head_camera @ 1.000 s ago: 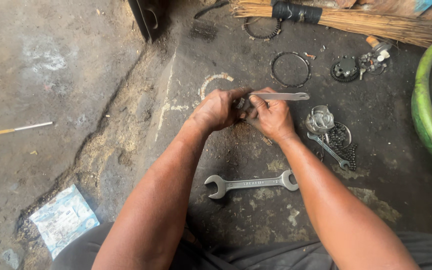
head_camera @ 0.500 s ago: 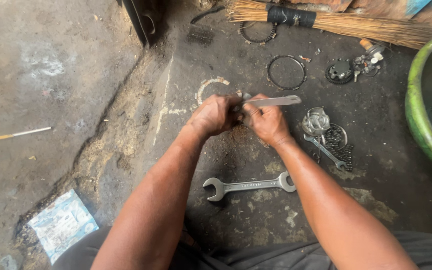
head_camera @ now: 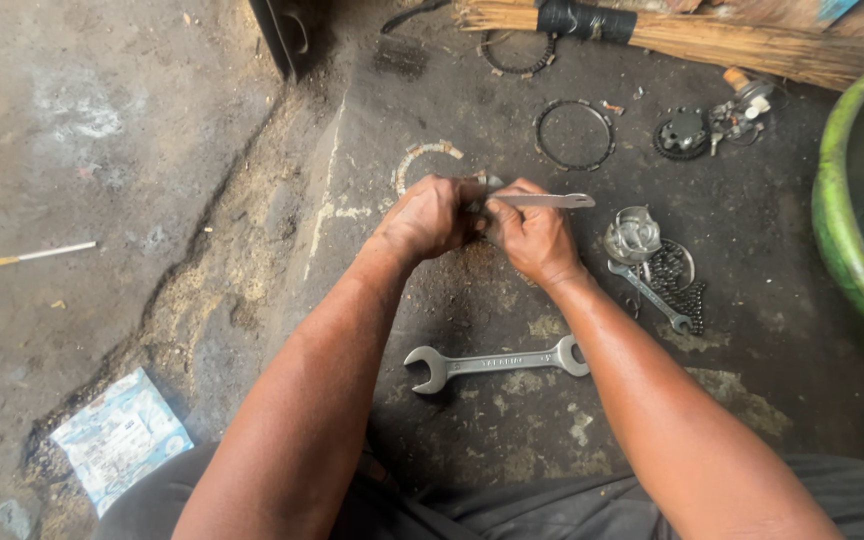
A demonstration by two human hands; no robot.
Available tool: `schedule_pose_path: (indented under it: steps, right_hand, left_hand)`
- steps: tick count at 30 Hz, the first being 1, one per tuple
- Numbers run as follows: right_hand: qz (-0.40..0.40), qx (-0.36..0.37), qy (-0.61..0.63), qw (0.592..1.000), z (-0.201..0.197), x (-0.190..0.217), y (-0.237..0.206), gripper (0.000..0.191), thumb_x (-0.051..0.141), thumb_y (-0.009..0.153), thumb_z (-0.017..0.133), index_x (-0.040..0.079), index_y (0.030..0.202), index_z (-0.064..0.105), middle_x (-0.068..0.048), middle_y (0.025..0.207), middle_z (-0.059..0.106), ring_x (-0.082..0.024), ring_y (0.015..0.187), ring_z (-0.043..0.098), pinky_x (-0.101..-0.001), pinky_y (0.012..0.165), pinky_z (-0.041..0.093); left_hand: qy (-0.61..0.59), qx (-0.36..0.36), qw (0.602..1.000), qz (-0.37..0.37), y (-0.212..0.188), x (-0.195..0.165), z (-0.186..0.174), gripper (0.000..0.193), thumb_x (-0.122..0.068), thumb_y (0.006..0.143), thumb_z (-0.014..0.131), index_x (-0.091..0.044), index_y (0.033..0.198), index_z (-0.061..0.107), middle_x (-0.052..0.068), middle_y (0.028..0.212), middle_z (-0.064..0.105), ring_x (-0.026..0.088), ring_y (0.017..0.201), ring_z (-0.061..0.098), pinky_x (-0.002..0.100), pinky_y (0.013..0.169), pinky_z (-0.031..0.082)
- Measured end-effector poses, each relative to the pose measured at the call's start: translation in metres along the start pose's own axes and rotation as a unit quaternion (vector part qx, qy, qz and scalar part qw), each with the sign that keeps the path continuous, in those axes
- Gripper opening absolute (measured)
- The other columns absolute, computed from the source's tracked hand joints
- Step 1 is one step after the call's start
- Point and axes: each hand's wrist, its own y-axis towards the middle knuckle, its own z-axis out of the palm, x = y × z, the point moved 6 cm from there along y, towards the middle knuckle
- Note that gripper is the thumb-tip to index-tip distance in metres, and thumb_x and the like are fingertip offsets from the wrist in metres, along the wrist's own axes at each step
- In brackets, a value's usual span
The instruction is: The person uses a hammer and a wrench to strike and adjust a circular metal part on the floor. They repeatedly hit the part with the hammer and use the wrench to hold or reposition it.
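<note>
My left hand (head_camera: pixel 430 216) and my right hand (head_camera: pixel 535 238) meet over the oily concrete floor, fingers closed. My right hand grips a thin flat metal blade (head_camera: pixel 550 201) whose tip points right. My left hand pinches a small part against the blade's near end; the part itself is hidden by the fingers. A double-ended spanner (head_camera: pixel 497 363) lies on the floor between my forearms, nearer to me.
A smaller spanner (head_camera: pixel 652 296), a metal cap (head_camera: pixel 633 235) and a chain (head_camera: pixel 679 283) lie right of my hands. Rings (head_camera: pixel 574 134), a sprocket part (head_camera: pixel 683 134), a broom (head_camera: pixel 652 30) sit farther off. Green basin (head_camera: pixel 847 230) at right, paper packet (head_camera: pixel 120 440) lower left.
Both hands stay joined on the blade; only the view has shifted slightly. Nothing on the floor has moved.
</note>
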Motion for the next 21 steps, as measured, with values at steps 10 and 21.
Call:
schedule_pose_path:
  steps: [10, 21]
  right_hand:
    - [0.074, -0.009, 0.123, 0.990, -0.001, -0.005, 0.005, 0.025, 0.027, 0.107, 0.058, 0.006, 0.108, 0.071, 0.001, 0.092, 0.066, -0.007, 0.068, 0.064, -0.0268, 0.059, 0.057]
    - [0.005, 0.005, -0.021, 1.000, 0.002, 0.000, -0.003, 0.030, 0.028, 0.106, 0.059, 0.001, 0.098, 0.067, -0.010, 0.091, 0.068, -0.023, 0.084, 0.070, -0.0380, 0.074, 0.054]
  left_hand:
    - [0.038, 0.036, 0.997, -0.049, -0.006, -0.009, -0.006, 0.081, -0.029, 0.085, 0.080, -0.022, 0.155, 0.039, 0.011, 0.106, 0.076, 0.031, 0.099, 0.073, 0.042, 0.091, 0.058]
    - [0.024, -0.024, 0.998, 0.048, 0.001, 0.008, 0.007, 0.040, -0.024, 0.085, 0.077, -0.019, 0.124, 0.070, 0.015, 0.103, 0.076, 0.035, 0.094, 0.073, 0.045, 0.082, 0.059]
